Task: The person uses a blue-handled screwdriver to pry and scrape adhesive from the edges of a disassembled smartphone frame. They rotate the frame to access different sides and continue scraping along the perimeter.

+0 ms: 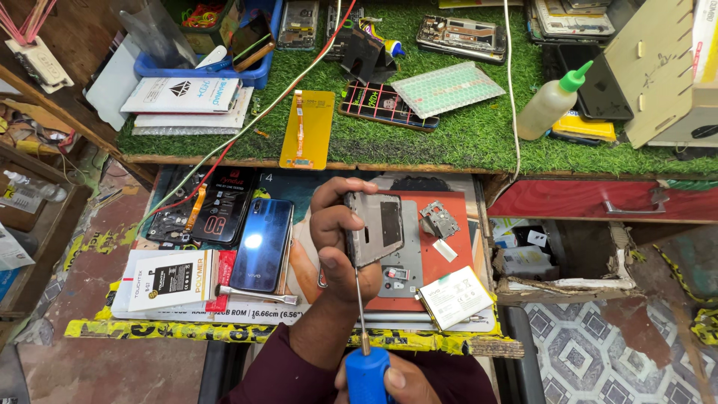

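My left hand holds a grey phone frame upright over the red work mat. My right hand, at the bottom edge, grips a blue-handled screwdriver; its thin shaft points up to the frame's lower edge. A blue phone back cover lies to the left of my left hand. A white phone battery rests on the mat to the right, with a small metal bracket above it.
Metal tweezers and a white battery box lie at the lower left. On the green turf shelf sit a yellow phone panel, a bottle with a green nozzle, other phones and a blue tray. A red drawer stands at right.
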